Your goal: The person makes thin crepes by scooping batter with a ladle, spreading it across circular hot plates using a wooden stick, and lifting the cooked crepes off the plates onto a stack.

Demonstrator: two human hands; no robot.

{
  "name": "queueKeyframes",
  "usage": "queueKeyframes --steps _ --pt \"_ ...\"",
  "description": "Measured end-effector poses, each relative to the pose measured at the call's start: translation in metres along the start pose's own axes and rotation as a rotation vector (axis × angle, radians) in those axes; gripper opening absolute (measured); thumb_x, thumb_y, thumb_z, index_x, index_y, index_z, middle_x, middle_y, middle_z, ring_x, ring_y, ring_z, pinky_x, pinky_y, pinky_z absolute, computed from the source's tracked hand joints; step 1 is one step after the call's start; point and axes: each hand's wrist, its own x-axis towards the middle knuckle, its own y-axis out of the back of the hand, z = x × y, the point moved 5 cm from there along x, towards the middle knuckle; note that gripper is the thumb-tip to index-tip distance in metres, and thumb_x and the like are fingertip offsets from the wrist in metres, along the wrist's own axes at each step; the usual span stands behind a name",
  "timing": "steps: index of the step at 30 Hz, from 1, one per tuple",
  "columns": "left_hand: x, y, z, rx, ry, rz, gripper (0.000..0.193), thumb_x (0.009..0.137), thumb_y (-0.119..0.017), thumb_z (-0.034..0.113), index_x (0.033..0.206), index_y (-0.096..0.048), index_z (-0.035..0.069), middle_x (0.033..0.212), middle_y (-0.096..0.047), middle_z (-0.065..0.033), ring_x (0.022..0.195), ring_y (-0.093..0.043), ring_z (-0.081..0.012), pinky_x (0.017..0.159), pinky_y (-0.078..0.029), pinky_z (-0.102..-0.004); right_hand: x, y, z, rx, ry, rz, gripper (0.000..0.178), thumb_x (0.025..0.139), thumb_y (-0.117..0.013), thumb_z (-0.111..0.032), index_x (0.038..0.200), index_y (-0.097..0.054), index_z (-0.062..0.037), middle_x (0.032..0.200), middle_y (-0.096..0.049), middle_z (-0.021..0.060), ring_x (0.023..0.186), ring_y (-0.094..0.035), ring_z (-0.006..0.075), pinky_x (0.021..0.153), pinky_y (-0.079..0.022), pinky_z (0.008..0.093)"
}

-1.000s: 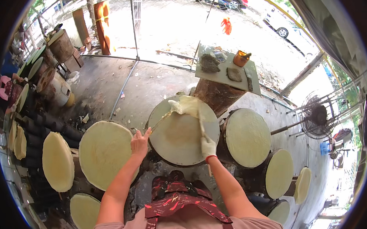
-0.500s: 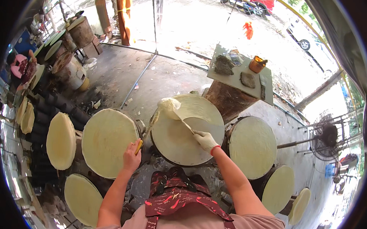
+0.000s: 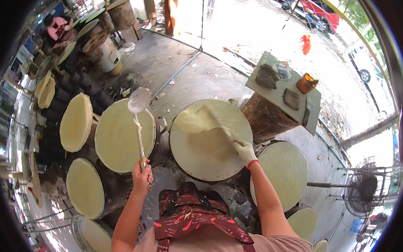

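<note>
My bare left hand (image 3: 142, 177) is wrapped round the handle of a long ladle (image 3: 139, 100). The ladle's batter-smeared bowl hangs over the pale batter-covered round griddle (image 3: 121, 136) on the left. In my right hand (image 3: 244, 152), which wears a white knit glove with a red cuff, is the handle of a flat spreader (image 3: 220, 124). Its far end touches a thick pool of cream-coloured batter (image 3: 193, 119) on the middle griddle (image 3: 215, 162). Batter coats that griddle's far side, while bare greyish plate shows on its near side.
More round griddles with pale sheets stand in an arc, one close at right (image 3: 282, 173). Ahead, a board (image 3: 278, 91) on a rusty drum carries dark pads and an orange can (image 3: 306, 83). A wire fan (image 3: 367, 187) stands far right. Another person (image 3: 58, 30) is far left.
The ladle has swung left, away from the middle griddle, and its bowl has emptied. Batter now lies on that griddle, with the spreader in it. The whole view has turned somewhat.
</note>
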Motion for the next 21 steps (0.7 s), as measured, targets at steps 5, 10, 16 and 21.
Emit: queueKeyframes --steps 5,10,16,21 --pt "-0.038 0.020 -0.008 -0.073 -0.012 0.133 0.017 0.088 -0.048 0.005 0.105 -0.046 0.004 0.061 -0.040 0.0007 0.041 -0.036 -0.0060 0.037 -0.032 -0.0223 -0.002 -0.037 -0.015 -0.128 -0.105 -0.398 0.037 0.087 -0.062 -0.027 0.118 -0.064 -0.0066 0.069 -0.056 -0.0009 0.045 -0.043 0.0083 0.041 -0.036 0.0242" --pt "-0.076 0.036 -0.019 -0.091 -0.026 0.271 0.017 0.087 -0.049 0.004 0.103 -0.049 0.004 0.060 -0.039 0.0002 0.041 -0.036 -0.0064 0.037 -0.031 -0.0223 -0.023 -0.006 0.003 -0.012 -0.246 -0.601 0.033 0.085 -0.062 -0.027 0.112 -0.066 -0.0081 0.065 -0.052 -0.0029 0.041 -0.039 0.0067 0.037 -0.029 0.0232" --pt "-0.092 0.024 -0.026 -0.160 0.000 0.303 0.019 0.085 -0.049 0.005 0.104 -0.050 0.003 0.061 -0.039 -0.0006 0.041 -0.036 -0.0072 0.037 -0.032 -0.0229 0.044 -0.019 -0.020 -0.102 -0.104 -0.385 0.028 0.083 -0.063 -0.028 0.106 -0.068 -0.0121 0.061 -0.053 -0.0046 0.041 -0.040 0.0064 0.036 -0.028 0.0235" --pt "-0.121 0.025 -0.029 -0.155 0.001 0.342 0.019 0.085 -0.048 0.003 0.104 -0.049 0.005 0.062 -0.039 0.0002 0.041 -0.036 -0.0071 0.038 -0.033 -0.0231 -0.047 0.003 -0.004 -0.148 -0.385 -0.559 0.023 0.080 -0.067 -0.034 0.090 -0.068 -0.0139 0.060 -0.053 -0.0016 0.042 -0.042 0.0072 0.037 -0.030 0.0241"
